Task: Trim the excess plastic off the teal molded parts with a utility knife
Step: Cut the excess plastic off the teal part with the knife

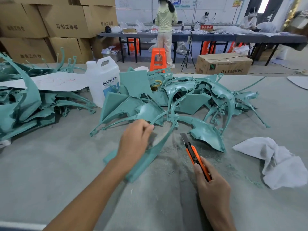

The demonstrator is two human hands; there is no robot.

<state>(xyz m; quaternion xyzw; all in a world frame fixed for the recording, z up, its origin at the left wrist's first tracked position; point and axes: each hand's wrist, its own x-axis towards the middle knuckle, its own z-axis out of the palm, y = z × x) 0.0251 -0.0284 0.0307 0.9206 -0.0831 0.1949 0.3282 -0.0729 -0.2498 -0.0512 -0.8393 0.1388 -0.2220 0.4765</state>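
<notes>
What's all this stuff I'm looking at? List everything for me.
Table: one, grey, under everything.
Left pile: many parts, teal, table's left.
Centre pile: many parts, teal, mid-table.
Held part: one, teal, long curved strip in front of the centre pile.
Knife: one, orange and black, blade out, right of the held part.
Shavings: scattered, teal-grey, around the knife.
Jug: one, white, between the piles.
Sheet: one, white, on the left pile.
Cloth: one, white, crumpled, table's right.
Boxes: several, brown, stacked back left; one on the floor at right.
Stools: several, orange, by the far tables.
People: three, at the far tables.
Left hand: grips the held part.
Right hand: grips the knife.
</notes>
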